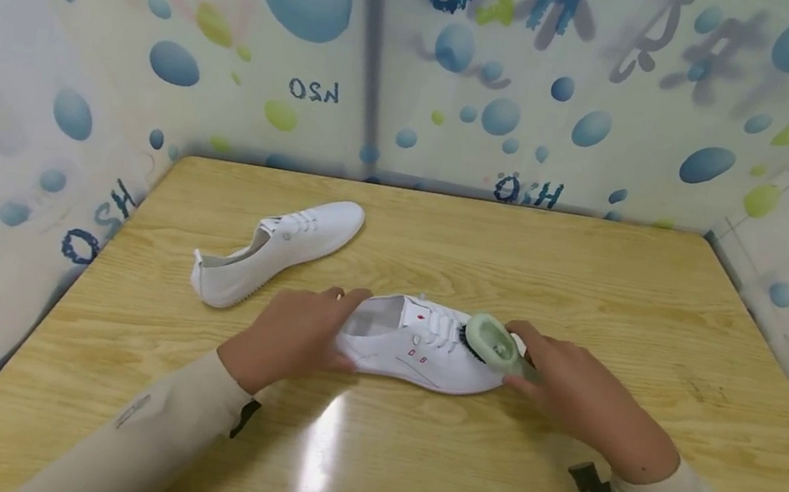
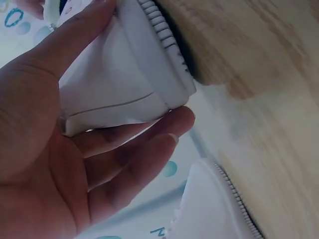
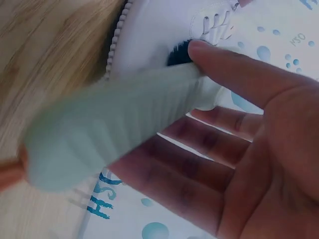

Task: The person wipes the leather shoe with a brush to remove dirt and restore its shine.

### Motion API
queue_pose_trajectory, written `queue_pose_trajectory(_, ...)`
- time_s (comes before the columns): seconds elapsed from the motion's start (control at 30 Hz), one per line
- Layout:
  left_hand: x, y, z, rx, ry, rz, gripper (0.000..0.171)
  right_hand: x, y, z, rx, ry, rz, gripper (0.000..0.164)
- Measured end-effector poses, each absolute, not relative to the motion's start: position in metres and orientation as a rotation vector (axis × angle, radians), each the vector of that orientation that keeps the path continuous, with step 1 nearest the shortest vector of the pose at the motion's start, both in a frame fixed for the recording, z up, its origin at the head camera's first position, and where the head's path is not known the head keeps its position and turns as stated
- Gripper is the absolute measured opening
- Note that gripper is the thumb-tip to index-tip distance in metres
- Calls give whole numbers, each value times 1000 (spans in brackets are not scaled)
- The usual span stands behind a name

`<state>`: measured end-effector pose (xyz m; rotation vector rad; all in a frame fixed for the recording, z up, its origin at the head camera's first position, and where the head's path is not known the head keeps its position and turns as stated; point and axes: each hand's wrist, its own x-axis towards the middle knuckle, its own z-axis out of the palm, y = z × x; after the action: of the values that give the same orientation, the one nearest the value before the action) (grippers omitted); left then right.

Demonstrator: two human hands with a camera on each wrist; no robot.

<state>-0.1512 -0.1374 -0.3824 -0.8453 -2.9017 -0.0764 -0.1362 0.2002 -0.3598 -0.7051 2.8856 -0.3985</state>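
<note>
A white lace-up shoe (image 1: 379,353) with small red marks lies on its sole, its toe pointing right. My left hand (image 1: 294,337) grips it by the heel; in the left wrist view the thumb lies along one side of the heel (image 2: 109,84) and the fingers curl round its back. In my right hand (image 1: 572,384) is a pale green brush (image 1: 494,344), whose dark bristles (image 3: 179,53) touch the shoe's upper near the laces. The right wrist view shows the brush's ribbed handle (image 3: 109,119) between thumb and fingers, blurred at its end.
A second white shoe (image 1: 280,251) stands on the wooden table (image 1: 587,273), behind and left of the held one, toe toward the back right. Walls (image 1: 404,71) printed with blue and green drops rise behind the table and at both sides.
</note>
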Motion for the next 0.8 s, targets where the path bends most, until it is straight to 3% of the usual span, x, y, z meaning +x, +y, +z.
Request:
queue_pose_trajectory(0.1, -154, -137, -383, -861, -2903, -96, 92, -134, 199, -361, -713, 2869, -369, 63)
queue_pose_trajectory(0.4, -157, -137, -388, -912, -2871, -108, 89, -127, 191, -364, -807, 2840, -248, 57)
queue_pose_trajectory(0.8, -158, -140, -392, -908, -2885, -88, 89, -141, 202, -366, -589, 2989, -234, 63)
